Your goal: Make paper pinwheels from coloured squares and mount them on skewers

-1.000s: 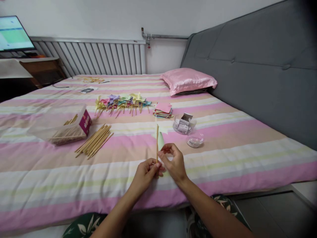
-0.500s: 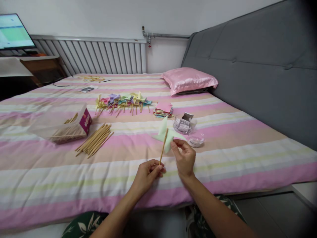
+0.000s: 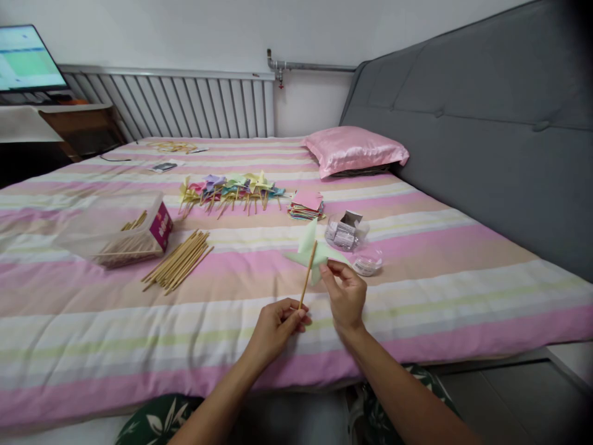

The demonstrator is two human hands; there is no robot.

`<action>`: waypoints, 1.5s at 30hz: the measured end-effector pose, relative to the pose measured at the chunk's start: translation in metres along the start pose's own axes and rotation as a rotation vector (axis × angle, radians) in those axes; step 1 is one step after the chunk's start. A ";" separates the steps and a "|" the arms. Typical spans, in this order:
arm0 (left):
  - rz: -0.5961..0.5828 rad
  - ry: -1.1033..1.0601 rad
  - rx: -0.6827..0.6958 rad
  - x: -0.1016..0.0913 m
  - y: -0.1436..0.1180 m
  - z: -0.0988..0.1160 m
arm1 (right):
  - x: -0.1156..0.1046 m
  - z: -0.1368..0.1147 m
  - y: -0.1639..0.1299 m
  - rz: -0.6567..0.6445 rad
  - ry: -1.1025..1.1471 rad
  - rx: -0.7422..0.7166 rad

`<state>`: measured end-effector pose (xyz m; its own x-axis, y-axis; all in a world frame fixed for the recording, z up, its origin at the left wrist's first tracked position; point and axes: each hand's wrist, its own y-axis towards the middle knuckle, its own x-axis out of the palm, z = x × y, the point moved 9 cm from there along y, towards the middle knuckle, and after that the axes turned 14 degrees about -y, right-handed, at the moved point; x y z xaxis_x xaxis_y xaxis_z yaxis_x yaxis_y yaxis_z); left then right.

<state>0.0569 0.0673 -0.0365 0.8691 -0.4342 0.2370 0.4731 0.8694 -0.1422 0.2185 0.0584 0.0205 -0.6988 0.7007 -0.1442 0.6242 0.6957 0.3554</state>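
Note:
A pale green paper pinwheel (image 3: pixel 307 238) is held above the near part of the bed, its thin wooden stick (image 3: pixel 307 277) tilted slightly to the right at the top. My left hand (image 3: pixel 281 322) is closed around the stick's lower end between thumb and fingers. With thumb and forefinger, my right hand (image 3: pixel 346 293) pinches the pinwheel's lower right blade. The stick passes in front of the blades, on the side facing me. Just behind my right hand lie a small clear round lid (image 3: pixel 367 262) and a clear tub (image 3: pixel 340 237) with small silvery packets and an opened little box.
Loose wooden sticks (image 3: pixel 178 262) lie left of my hands, beside a clear plastic box (image 3: pixel 160 201) of more sticks. Farther back are several finished pinwheels (image 3: pixel 231 188), a stack of coloured paper squares (image 3: pixel 306 204) and a pink pillow (image 3: pixel 354 150). A grey headboard (image 3: pixel 486 123) rises at the right.
The pinwheel has turned slightly, its upper blade tipping a little to the right. Both hands keep their grips in nearly the same place.

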 end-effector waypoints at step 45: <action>0.235 0.713 0.226 -0.032 -0.007 0.044 | 0.012 0.012 0.016 -0.182 0.440 0.206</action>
<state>0.0194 0.0856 -0.0009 0.8620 -0.2130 -0.4600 0.2908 0.9511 0.1046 0.2240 0.0798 0.0133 -0.8558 0.4628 0.2312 0.5034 0.8481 0.1656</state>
